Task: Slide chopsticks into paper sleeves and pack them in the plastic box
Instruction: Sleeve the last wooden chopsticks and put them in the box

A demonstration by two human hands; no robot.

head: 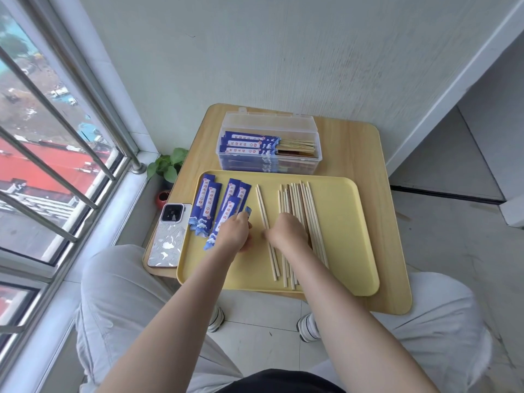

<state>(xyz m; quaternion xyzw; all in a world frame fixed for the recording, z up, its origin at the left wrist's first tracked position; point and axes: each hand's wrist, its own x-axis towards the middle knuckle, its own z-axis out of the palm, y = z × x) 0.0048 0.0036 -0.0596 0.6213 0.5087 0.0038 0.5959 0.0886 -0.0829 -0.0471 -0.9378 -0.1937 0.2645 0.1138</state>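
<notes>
I watched both hands work over the yellow tray (340, 251) on the small wooden table (354, 154). The left hand (234, 232) sat on the blue paper sleeves (211, 207), and its fingertips pinched the near end of 1 sleeve (247, 211), a small blue tip poking up past the knuckles. The sleeves lay fanned on the tray's left part, long axes running away from me and leaning slightly right at the far ends, wave-printed ends toward me.

The right hand (286, 232) lay palm down on the loose bare chopsticks (304, 199). Its fingers curled down onto the sticks, but I could not tell whether it actually gripped any, since the hand covered the contact. The chopsticks lay roughly parallel, long axes running near-to-far, near ends spreading a little toward the tray's front rim. 1 separate pair (262, 205) lay just left of the main bunch, between the 2 hands, tilted so the far ends leaned left.

Behind the tray, touching its far rim, the clear plastic box (226, 154) stood with its lid up. Inside it, sleeved chopsticks (249, 143) lay crosswise, long axes left to right, blue sleeves at the left, bare wooden ends pointing right.

A phone (167, 236) lay on the table's left edge beside the tray, and a potted plant (168, 163) stood on the floor by the window.
</notes>
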